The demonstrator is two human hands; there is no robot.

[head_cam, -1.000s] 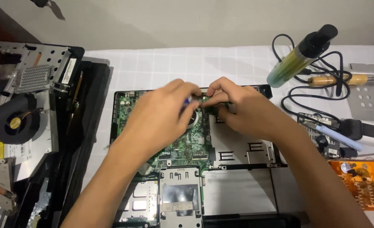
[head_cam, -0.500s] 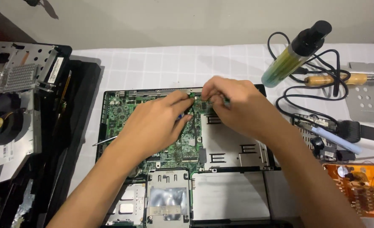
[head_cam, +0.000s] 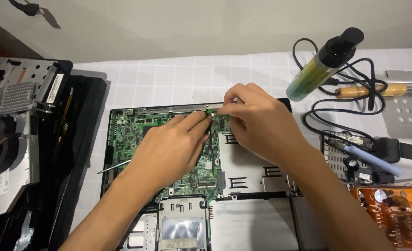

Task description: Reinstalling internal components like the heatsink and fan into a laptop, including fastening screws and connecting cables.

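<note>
Both the left hand [head_cam: 171, 148] and the right hand [head_cam: 257, 123] pinch with their fingertips at a small part near the top edge of the green circuit board [head_cam: 131, 135], which lies in an opened laptop base [head_cam: 257, 176] on the tabletop [head_cam: 178, 79].

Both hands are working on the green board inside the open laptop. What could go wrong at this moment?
The left hand and right hand pinch a small part at the top edge of the green board; too much force might bend it. The thin metal tool under the left hand could scratch the board.
</note>
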